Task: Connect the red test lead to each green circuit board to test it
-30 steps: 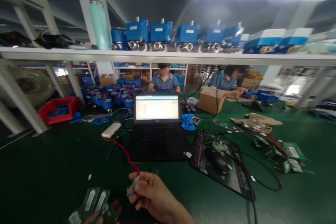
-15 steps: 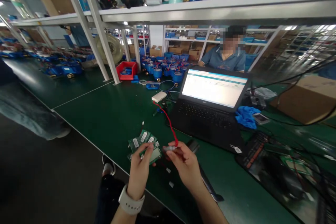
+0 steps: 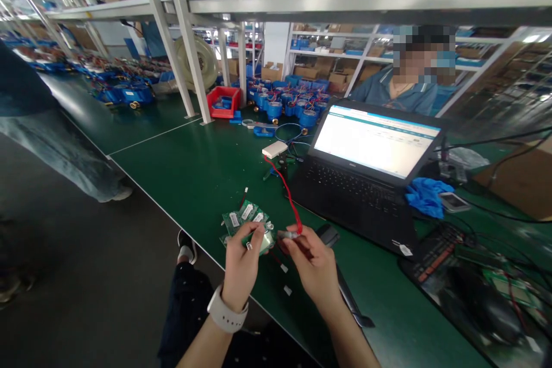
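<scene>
My left hand (image 3: 242, 261), with a white watch on the wrist, pinches a green circuit board (image 3: 265, 240) at the near edge of the green table (image 3: 190, 167). More green boards (image 3: 242, 216) lie in a small pile just beyond it. My right hand (image 3: 313, 264) grips a small connector (image 3: 288, 234) at the end of a red cable (image 3: 284, 190), held right beside the board. The cable runs back to a small white box (image 3: 275, 149) left of an open black laptop (image 3: 366, 178).
A person in a blue shirt (image 3: 399, 95) sits behind the laptop. Blue meters (image 3: 284, 106) and a red bin (image 3: 223, 101) stand at the back. A blue cloth (image 3: 425, 195), a phone and tangled wires lie right. Shelf posts (image 3: 190, 40) rise left; another person's legs (image 3: 56, 144) stand in the aisle.
The view swung left and down. My left hand came into full view and took hold of a green board; my right hand brought the connector up beside it.
</scene>
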Available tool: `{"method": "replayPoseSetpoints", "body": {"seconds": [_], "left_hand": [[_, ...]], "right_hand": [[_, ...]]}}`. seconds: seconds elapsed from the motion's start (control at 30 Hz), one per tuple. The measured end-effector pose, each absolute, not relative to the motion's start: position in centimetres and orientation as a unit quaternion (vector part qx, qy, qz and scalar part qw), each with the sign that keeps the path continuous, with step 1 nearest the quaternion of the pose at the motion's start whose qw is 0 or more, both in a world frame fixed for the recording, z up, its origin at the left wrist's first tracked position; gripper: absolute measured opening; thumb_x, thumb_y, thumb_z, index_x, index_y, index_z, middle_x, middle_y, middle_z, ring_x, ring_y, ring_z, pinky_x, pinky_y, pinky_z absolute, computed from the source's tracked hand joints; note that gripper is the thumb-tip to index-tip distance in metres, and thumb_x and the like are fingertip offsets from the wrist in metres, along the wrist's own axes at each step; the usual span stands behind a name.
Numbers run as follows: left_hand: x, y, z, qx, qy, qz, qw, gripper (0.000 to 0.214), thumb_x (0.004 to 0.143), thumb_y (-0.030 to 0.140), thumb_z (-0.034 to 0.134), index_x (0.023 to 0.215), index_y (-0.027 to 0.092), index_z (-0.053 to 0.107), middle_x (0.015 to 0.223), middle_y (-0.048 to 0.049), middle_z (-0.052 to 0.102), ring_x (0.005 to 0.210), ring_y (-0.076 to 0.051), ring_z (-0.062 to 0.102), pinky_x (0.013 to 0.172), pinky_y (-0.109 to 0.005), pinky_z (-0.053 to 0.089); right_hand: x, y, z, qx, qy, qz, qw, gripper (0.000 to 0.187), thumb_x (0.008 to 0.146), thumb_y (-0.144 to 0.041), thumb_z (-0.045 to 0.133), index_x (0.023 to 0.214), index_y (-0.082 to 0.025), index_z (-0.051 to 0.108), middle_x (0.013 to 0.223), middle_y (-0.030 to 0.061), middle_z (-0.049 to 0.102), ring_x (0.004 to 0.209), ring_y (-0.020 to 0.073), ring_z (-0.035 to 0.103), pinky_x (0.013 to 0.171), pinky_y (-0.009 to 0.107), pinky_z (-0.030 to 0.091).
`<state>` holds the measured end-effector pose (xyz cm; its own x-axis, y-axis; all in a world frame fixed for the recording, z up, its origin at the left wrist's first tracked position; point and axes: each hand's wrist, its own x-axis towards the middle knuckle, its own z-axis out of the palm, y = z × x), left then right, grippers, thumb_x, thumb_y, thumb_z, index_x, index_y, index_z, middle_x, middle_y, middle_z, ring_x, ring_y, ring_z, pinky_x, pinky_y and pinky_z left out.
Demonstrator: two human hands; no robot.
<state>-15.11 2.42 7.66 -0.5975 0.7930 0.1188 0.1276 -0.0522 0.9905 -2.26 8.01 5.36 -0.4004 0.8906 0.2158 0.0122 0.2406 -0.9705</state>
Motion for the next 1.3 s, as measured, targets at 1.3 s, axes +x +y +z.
{"method": "replayPoseSetpoints", "body": {"seconds": [1.3], "left_hand": [[-13.9, 2.0, 6.7, 0.344, 0.653, 0.625, 0.254, 0.032, 0.084, 0.048, 0.054, 0.089, 0.02, 0.067, 0.091, -0.0055, 0.068, 0.077, -0.019, 0.062, 0.063, -0.025, 0.055]], "right_hand": [[-2.7, 7.7, 5.2, -0.341, -0.701, 0.439, 0.447, 0.017, 0.088, -0.025, 0.055, 0.104, -0.021, 0.059, 0.087, 0.0022, 0.072, 0.078, 0.0179, 0.071, 0.069, 0.026, 0.056]]}}
